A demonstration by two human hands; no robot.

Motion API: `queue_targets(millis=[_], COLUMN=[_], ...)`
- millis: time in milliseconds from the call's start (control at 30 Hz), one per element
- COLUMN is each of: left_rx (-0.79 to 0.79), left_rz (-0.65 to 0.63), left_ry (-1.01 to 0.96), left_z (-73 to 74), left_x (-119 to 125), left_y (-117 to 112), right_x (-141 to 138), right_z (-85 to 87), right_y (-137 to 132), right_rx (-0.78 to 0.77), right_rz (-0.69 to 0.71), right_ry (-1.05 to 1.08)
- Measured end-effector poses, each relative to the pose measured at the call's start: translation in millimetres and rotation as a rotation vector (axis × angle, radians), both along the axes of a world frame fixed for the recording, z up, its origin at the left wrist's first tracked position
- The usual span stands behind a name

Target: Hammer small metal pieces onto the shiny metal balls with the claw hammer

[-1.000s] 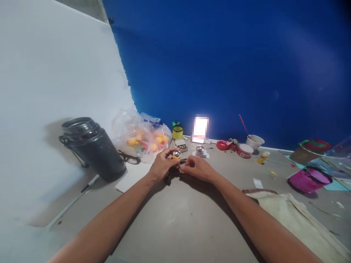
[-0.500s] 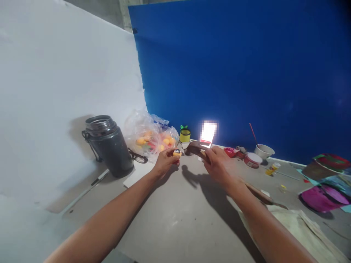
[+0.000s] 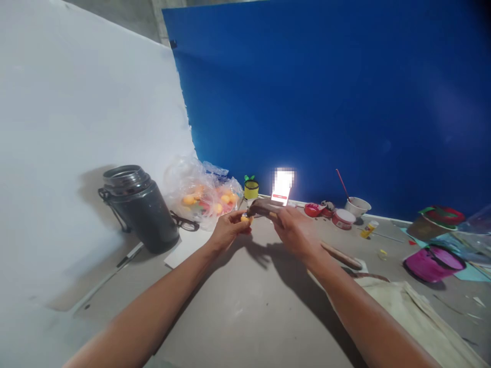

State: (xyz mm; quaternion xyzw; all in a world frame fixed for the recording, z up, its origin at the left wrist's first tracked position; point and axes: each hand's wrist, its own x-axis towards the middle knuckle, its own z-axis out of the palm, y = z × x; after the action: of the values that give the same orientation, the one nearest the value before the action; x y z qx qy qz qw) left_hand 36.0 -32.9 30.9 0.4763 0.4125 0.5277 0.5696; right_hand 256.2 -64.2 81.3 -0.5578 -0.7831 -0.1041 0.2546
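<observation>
Since the picture a second ago, the right hand (image 3: 295,230) has lifted off the desk (image 3: 245,301) and now carries a brown, blurred tool head (image 3: 263,207), and compared with half a second ago both hands sit a little closer together. In the head view the left hand (image 3: 227,230) pinches a small yellow-orange ball (image 3: 245,219) between thumb and fingertips, held just above the grey, scuffed desk near its far middle; the silver cap seen earlier on the ball is hidden now. The right hand is curled shut around the tool, whose dark rounded end hovers just over the ball, nearly touching; whether they meet I cannot tell. A smooth wooden handle (image 3: 341,256) shows beyond the right wrist, lying toward the right. Toward the far left of the desk stands a dark, matte cylindrical jug (image 3: 140,207) with a ribbed rim and a loop handle, tilted in this wide view, with black-rimmed glasses (image 3: 184,222) beside it and a crinkled clear plastic bag (image 3: 201,191) of orange and red round pieces behind. Along the far edge, against the blue backdrop (image 3: 326,102), sit a small yellow cup (image 3: 251,189), a red-lidded tub (image 3: 342,218) and a white cup holding a brush (image 3: 356,205). At the right edge lies a magenta dish (image 3: 433,255), and a cream cloth (image 3: 418,312) covers the near right corner.
</observation>
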Motion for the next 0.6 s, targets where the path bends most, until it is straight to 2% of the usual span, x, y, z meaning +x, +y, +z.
queue_targets(millis=[67, 233, 367, 533, 600], left_rx=[0.024, 0.104, 0.136, 0.148, 0.114], left_rz=[0.006, 0.032, -0.032, -0.024, -0.002], left_ry=[0.056, 0.155, 0.169, 0.129, 0.107], left_z=[2.3, 2.3, -3.4, -2.4, -0.4], left_x=[0.2, -0.9, -1.6, 0.0, 0.9], left_y=[-1.7, -1.3, 1.5, 0.9, -0.2], right_x=[0.3, 2.8, 4.8, 6.9, 5.3], right_z=[0.1, 0.4, 2.8, 5.9, 4.4], right_y=[0.6, 1.7, 1.8, 1.9, 2.1], right_rx=[-0.05, -0.029, -0.139, -0.057, -0.1], right_rz=[0.015, 0.003, 0.049, -0.014, 0.002], right_ry=[-0.022, 0.1, 0.075, 0.197, 0.183])
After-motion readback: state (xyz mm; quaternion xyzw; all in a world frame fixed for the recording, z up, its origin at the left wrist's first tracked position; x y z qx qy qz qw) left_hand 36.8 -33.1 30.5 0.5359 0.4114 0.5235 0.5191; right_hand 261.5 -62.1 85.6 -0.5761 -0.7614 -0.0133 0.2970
